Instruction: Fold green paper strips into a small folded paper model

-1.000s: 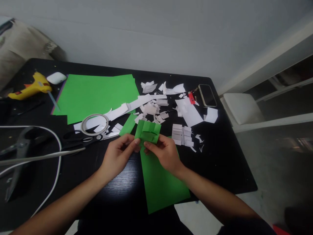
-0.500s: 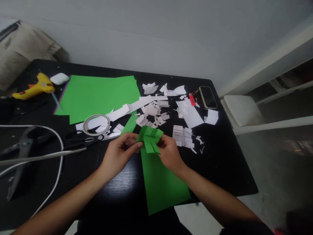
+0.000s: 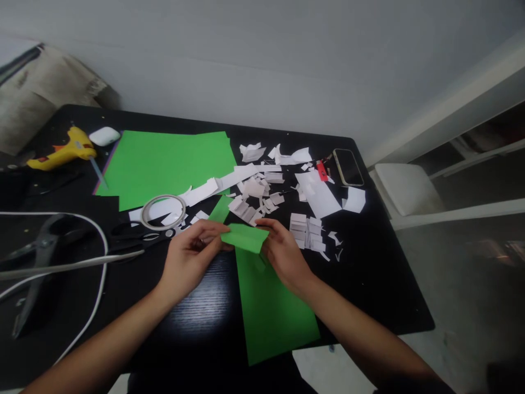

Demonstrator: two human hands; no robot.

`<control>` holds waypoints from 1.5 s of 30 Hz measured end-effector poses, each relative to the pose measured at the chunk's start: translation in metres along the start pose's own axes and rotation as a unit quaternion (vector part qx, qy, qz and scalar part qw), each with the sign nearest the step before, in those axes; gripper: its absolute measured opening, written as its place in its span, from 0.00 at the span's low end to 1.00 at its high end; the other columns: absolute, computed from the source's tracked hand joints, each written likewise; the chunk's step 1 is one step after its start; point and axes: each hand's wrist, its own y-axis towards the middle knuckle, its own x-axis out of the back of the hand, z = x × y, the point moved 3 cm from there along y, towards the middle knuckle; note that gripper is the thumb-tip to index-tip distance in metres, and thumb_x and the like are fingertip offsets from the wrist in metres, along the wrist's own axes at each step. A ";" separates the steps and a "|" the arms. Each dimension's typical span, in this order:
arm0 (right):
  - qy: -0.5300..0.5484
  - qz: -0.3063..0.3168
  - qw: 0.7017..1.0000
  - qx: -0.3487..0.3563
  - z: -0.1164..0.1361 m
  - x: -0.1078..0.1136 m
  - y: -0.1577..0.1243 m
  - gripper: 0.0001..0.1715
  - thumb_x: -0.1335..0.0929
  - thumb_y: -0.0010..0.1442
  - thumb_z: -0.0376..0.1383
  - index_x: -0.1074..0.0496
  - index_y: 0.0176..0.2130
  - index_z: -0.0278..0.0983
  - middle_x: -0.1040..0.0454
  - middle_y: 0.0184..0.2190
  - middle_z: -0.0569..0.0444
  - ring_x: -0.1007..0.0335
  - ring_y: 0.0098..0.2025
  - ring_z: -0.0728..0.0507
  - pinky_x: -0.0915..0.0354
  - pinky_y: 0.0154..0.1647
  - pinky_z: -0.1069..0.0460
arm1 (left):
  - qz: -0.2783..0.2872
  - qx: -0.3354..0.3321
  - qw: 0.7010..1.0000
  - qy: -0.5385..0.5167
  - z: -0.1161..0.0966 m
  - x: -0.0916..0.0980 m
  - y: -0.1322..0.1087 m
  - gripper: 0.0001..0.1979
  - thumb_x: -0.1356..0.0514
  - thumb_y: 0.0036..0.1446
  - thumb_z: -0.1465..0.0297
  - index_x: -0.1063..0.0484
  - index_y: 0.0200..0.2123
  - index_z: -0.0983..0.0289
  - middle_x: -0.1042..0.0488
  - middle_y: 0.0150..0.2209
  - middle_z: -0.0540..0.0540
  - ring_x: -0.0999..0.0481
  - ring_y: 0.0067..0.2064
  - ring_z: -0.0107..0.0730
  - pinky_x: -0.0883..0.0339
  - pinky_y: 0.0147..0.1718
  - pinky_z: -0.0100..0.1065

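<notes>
Between my hands is a small folded piece of green paper, its flat face turned up. My left hand pinches its left end between thumb and fingers. My right hand has its fingers closed at the right end; the fingertips are partly hidden behind the paper. Beneath lies a long green sheet reaching past the table's front edge. A green strip lies just beyond my left fingers. Black-handled scissors rest left of my left hand, their blades partly covered.
On the black table are large green sheets, a tape roll, white paper scraps, folded white pieces, a phone and a yellow glue gun. White cable and large shears occupy the left.
The folded green paper has been turned over in my hands: its slit flaps faced me before, and now a smooth face shows. My hands stay in nearly the same place.
</notes>
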 end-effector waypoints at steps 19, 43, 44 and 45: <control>-0.153 0.118 0.979 0.064 0.020 -0.006 -0.011 0.16 0.21 0.56 0.47 0.19 0.40 0.41 0.19 0.36 0.54 0.23 0.38 0.44 0.29 0.40 0.49 | 0.106 -0.005 0.994 0.020 -0.003 -0.003 -0.004 0.05 0.32 0.58 0.71 0.24 0.38 0.62 0.28 0.26 0.48 0.29 0.27 0.26 0.36 0.26 0.26; -0.259 0.030 0.946 0.193 0.023 -0.005 -0.015 0.10 0.24 0.61 0.42 0.22 0.41 0.41 0.19 0.42 0.51 0.23 0.46 0.38 0.29 0.53 0.42 | 0.032 0.032 0.999 0.010 0.000 -0.004 -0.001 0.07 0.33 0.60 0.65 0.22 0.39 0.62 0.19 0.28 0.51 0.20 0.30 0.31 0.27 0.30 0.30; -0.259 0.033 0.946 0.190 0.024 -0.005 -0.016 0.10 0.24 0.61 0.42 0.22 0.42 0.41 0.19 0.42 0.51 0.23 0.46 0.38 0.29 0.53 0.42 | 0.029 0.031 0.999 0.013 0.000 -0.004 -0.001 0.07 0.32 0.60 0.65 0.22 0.37 0.62 0.19 0.28 0.51 0.20 0.30 0.31 0.26 0.30 0.30; -0.261 0.038 0.945 0.192 0.025 -0.006 -0.017 0.10 0.24 0.61 0.42 0.22 0.42 0.42 0.19 0.42 0.51 0.23 0.46 0.38 0.28 0.53 0.42 | 0.025 0.028 0.999 0.013 0.001 -0.003 -0.001 0.06 0.32 0.59 0.66 0.22 0.37 0.62 0.19 0.28 0.50 0.20 0.30 0.31 0.26 0.30 0.30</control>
